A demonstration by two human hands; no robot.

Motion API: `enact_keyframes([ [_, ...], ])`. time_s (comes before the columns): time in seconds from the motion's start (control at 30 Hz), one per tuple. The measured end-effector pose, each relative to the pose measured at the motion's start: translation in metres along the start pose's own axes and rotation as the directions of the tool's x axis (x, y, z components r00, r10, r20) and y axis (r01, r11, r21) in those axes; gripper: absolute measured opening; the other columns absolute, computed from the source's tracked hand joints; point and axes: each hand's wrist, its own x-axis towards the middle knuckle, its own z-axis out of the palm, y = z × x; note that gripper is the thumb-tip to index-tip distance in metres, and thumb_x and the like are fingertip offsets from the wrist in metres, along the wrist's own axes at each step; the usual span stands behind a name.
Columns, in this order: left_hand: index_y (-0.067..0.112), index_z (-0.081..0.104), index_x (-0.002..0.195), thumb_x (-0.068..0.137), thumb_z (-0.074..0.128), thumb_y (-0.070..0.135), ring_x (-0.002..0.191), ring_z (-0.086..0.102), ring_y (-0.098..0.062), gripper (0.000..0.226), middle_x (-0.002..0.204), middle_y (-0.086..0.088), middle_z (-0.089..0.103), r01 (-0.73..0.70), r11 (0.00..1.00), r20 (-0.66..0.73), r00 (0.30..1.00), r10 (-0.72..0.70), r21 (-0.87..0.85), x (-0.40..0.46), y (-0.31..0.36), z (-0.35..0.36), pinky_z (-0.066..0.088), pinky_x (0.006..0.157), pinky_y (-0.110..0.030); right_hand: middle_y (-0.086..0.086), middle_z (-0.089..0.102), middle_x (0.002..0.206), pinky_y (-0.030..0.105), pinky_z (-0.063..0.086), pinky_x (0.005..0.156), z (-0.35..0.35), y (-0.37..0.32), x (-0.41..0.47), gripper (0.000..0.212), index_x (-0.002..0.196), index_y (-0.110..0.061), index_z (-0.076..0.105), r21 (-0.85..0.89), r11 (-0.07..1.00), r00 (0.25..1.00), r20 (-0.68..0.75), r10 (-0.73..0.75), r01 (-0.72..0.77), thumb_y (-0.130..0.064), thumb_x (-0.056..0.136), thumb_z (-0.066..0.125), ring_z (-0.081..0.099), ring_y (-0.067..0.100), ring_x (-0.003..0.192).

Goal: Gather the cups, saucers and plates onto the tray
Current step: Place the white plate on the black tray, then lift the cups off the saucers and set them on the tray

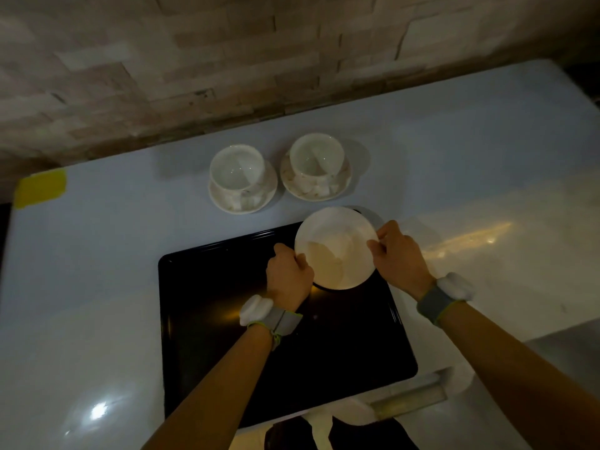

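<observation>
Both hands, left hand and right hand, grip the plate between them.

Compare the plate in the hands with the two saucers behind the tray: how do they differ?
The plate is gripped at its rim by the left hand and right hand over the black tray; the left saucer and right saucer rest on the counter. The plate is empty; each saucer carries a cup. The plate looks plain, the saucers patterned. All are round and pale.

- Bare forearms, no sleeves.
- Left wrist band: grey fabric strap, yellow-green edging, white rounded module on top.
- Right wrist band: matching grey strap with white rounded module.
</observation>
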Motion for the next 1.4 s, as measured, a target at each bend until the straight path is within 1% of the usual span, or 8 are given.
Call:
enact_keyframes([
  [0.4,-0.001,0.041,0.1,0.096,0.048,0.016,0.086,0.064,-0.043,0.019,0.095,-0.029,0.064,-0.016,0.999,0.005,1.0,0.016,0.03,-0.003,-0.002,0.0,0.049,0.064,-0.041,0.02,0.067,0.079,0.054,0.054,0.066,0.001,-0.002,0.0,0.025,0.097,-0.009,0.042,-0.014,0.998,0.998,0.026,0.059,-0.059,-0.027,0.093,0.058,0.063,0.041,0.073],
  [0.7,0.001,0.044,0.11,0.095,0.046,0.031,0.088,0.064,-0.042,0.034,0.101,-0.025,0.065,-0.063,0.961,0.071,0.996,0.045,0.27,0.004,-0.007,-0.008,0.055,0.073,-0.048,0.016,0.067,0.078,0.049,0.055,0.069,0.002,0.001,0.005,0.029,0.106,-0.011,0.047,-0.001,0.997,0.995,0.06,0.08,-0.08,-0.035,0.093,0.056,0.065,0.036,0.074],
  [0.8,0.003,0.05,0.111,0.095,0.044,0.041,0.091,0.065,-0.04,0.041,0.102,-0.022,0.067,-0.07,0.917,-0.011,0.997,0.08,0.393,0.012,0.0,-0.02,0.055,0.077,-0.047,0.007,0.061,0.064,0.041,0.052,0.065,-0.007,-0.002,0.013,0.034,0.105,-0.012,0.049,0.037,0.996,0.997,0.025,0.074,-0.075,-0.042,0.092,0.056,0.063,0.028,0.066],
  [1.0,0.003,0.058,0.093,0.095,0.05,0.035,0.089,0.064,-0.036,0.033,0.092,-0.02,0.069,-0.126,0.977,-0.096,0.985,0.144,0.171,0.047,0.028,-0.042,0.048,0.072,-0.038,-0.002,0.049,0.046,0.027,0.032,0.047,-0.028,-0.023,0.046,0.031,0.101,-0.01,0.05,0.105,0.994,0.998,-0.067,-0.015,0.022,-0.039,0.094,0.056,0.049,0.011,0.045],
  [1.1,0.006,0.061,0.094,0.094,0.049,0.035,0.091,0.065,-0.034,0.031,0.094,-0.019,0.071,-0.086,0.987,-0.155,0.982,0.106,0.133,0.071,0.045,-0.042,0.046,0.073,-0.034,-0.001,0.05,0.048,0.031,0.039,0.05,-0.031,-0.034,0.066,0.033,0.103,-0.009,0.052,0.126,0.991,0.996,-0.086,-0.027,0.038,-0.041,0.094,0.056,0.051,0.014,0.048],
  [1.2,0.011,0.06,0.093,0.092,0.048,0.038,0.085,0.068,-0.035,0.03,0.088,-0.017,0.073,-0.096,0.993,-0.142,0.984,0.105,0.069,0.094,0.057,-0.04,0.055,0.077,-0.037,-0.001,0.054,0.052,0.033,0.042,0.06,-0.033,-0.044,0.088,0.038,0.109,-0.013,0.051,0.148,0.989,0.997,-0.069,-0.017,0.027,-0.047,0.093,0.052,0.056,0.014,0.055],
  [1.3,0.015,0.055,0.103,0.087,0.044,0.047,0.078,0.069,-0.04,0.037,0.09,-0.019,0.073,-0.105,0.994,-0.066,0.992,0.103,-0.021,0.112,0.066,-0.041,0.059,0.073,-0.049,-0.001,0.058,0.055,0.032,0.044,0.06,-0.033,-0.056,0.105,0.044,0.121,-0.016,0.048,0.181,0.983,0.999,-0.041,-0.001,0.008,-0.051,0.093,0.05,0.059,0.013,0.061],
  [1.4,0.013,0.044,0.126,0.093,0.043,0.044,0.06,0.066,-0.034,0.045,0.096,-0.02,0.07,-0.088,0.996,0.028,0.996,0.089,-0.035,0.123,0.077,-0.04,0.059,0.055,-0.039,0.008,0.068,0.068,0.033,0.05,0.068,-0.028,-0.062,0.122,0.052,0.131,-0.018,0.044,0.22,0.976,1.0,0.01,-0.001,-0.001,-0.053,0.092,0.05,0.065,0.019,0.069],
])
